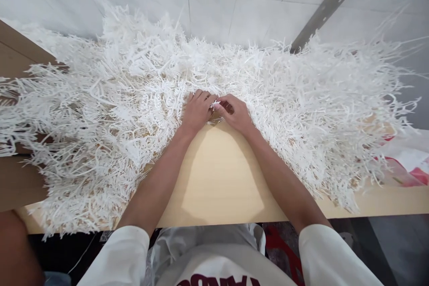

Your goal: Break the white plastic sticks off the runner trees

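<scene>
A wide heap of white, branching plastic sprigs [144,80] spreads over the light wooden table [221,178]. At the heap's near edge, my left hand [198,108] and my right hand [235,111] meet over a small white sprig [215,104]. The right thumb and index finger pinch the small piece. The left fingers are bent together against its other side, and their tips are partly hidden. Both forearms rest close to the table on either side of a bare patch of wood.
Cardboard boxes [23,183] stand at the left edge. A clear plastic bag with red parts [409,165] lies at the right. Behind the heap are a pale tiled wall [214,13] and a grey metal post [330,6]. Part of another person [18,250] shows at lower left.
</scene>
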### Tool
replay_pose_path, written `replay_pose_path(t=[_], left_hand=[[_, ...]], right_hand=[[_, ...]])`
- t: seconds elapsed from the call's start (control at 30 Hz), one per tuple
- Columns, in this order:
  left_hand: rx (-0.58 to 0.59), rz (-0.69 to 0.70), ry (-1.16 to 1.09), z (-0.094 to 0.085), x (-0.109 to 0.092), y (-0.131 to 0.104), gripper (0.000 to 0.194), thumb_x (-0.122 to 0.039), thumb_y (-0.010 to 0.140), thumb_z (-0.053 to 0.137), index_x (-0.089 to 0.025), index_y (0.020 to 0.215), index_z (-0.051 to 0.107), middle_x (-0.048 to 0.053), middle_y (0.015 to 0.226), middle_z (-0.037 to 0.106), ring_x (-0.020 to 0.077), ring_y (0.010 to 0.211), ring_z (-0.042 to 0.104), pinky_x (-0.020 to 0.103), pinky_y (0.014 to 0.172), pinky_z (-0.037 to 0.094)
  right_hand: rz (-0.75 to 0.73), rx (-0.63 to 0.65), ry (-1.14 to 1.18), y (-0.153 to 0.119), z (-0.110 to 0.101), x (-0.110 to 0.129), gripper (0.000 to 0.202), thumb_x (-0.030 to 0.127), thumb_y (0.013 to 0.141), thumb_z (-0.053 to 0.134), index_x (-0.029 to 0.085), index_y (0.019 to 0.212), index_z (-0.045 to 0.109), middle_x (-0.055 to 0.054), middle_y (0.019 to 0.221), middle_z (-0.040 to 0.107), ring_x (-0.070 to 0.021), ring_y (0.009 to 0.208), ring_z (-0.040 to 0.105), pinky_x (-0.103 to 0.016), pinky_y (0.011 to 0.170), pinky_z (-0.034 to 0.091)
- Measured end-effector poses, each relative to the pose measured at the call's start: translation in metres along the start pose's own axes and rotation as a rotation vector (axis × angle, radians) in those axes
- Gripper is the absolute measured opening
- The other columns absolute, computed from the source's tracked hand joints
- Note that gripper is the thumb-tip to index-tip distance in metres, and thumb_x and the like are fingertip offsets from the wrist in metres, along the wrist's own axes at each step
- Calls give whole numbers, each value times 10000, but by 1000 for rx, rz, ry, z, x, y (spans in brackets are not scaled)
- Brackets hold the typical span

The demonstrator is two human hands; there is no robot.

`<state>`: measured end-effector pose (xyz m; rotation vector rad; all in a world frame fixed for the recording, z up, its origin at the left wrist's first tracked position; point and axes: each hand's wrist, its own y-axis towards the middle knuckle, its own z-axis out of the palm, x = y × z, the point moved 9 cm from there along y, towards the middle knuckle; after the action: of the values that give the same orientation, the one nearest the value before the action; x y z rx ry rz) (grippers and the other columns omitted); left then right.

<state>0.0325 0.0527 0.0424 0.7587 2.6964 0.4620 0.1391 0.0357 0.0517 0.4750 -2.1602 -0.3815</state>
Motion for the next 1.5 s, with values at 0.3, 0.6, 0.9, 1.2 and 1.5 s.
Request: replay_pose_path(t=[0.3,0.6,0.9,1.2,1.5], left_hand=[[-147,5,-93,-12,1,-2,319,-143,928,448,-225,1198,596,89,1203,643,235,1121,585,382,940,445],[-129,38,-58,-10,-4,-3,341,-192,980,388,-252,1222,622,92,1179,651,225,1064,604,386,912,449],[-149,49,-178,-12,-3,-2,267,-355,1003,403,-215,1083,616,68,1109,674,201,1079,599,349,948,453],[-159,-36,-190,-3,11,0,204,-318,989,444,-215,981,620,52,992,694,188,977,619,324,886,474],[-276,-264,-250,-7,41,-2,285,-360,1021,352,-197,963,579,56,903,653,174,843,610,327,805,469]], right_hand=[[126,-120,131,2,-11,-21,214,356,950,474,215,985,630,-17,839,646,-139,735,583,-294,717,455],[167,-45,221,1,-6,-13,352,550,882,578,206,833,630,3,756,628,-126,691,560,-272,676,444],[201,-116,186,2,-11,-24,407,637,910,485,234,861,522,24,723,562,-123,654,508,-281,664,410],[50,74,-32,0,6,-6,386,561,976,394,224,844,528,17,715,565,-124,656,481,-276,670,356],[97,184,-161,-2,18,-10,201,289,859,545,215,691,464,48,595,489,-97,558,392,-274,599,290]])
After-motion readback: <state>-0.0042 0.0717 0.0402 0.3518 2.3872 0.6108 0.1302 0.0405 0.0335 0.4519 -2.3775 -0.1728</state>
